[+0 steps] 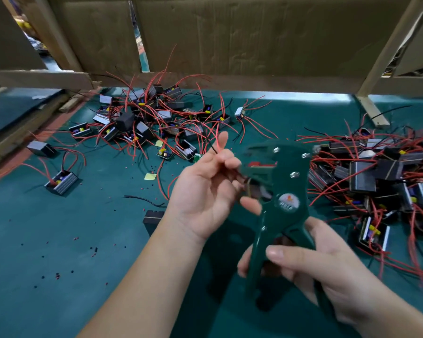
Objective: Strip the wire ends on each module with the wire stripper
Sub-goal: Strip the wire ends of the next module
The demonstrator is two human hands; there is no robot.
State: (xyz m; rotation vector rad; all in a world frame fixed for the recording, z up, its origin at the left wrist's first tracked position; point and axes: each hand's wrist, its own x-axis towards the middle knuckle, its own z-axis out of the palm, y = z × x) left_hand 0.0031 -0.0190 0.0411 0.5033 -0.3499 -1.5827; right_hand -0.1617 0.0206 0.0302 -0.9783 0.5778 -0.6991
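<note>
My right hand (310, 259) grips the handles of a dark green wire stripper (279, 191), held upright with its jaws pointing left. My left hand (205, 189) pinches thin red and black wires (214, 148) between its fingers and holds their ends at the stripper's jaws. A small black module (153, 219) sits just left of my left wrist, partly hidden by it. Whether the jaws clamp the wire is blurred.
One heap of black modules with red and black wires (144, 118) lies at the back left of the green mat (59, 240), and another heap (376, 176) at the right. Loose modules (61, 181), yellow labels (150, 176) and insulation bits are scattered. Cardboard walls (230, 32) stand behind.
</note>
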